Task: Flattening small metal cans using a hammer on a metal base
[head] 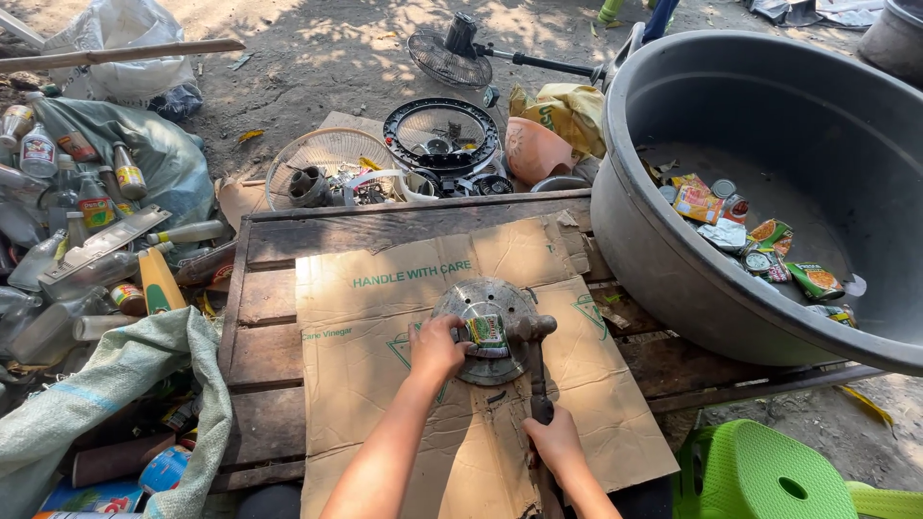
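Observation:
A small tin can (487,335) with a green and red label lies on its side on a round metal disc (481,306). My left hand (437,349) holds the can at its left end. My right hand (555,442) grips the dark handle of a hammer (535,358), whose metal head rests beside the can's right end. The disc sits on a flattened sheet of brown cardboard (385,317) spread over a dark wooden pallet (279,288).
A big grey plastic tub (673,259) with several flattened cans stands at the right. Fan grilles and parts (437,135) lie behind the pallet. Bottles and sacks (87,211) crowd the left side. A green plastic stool (769,471) is at the lower right.

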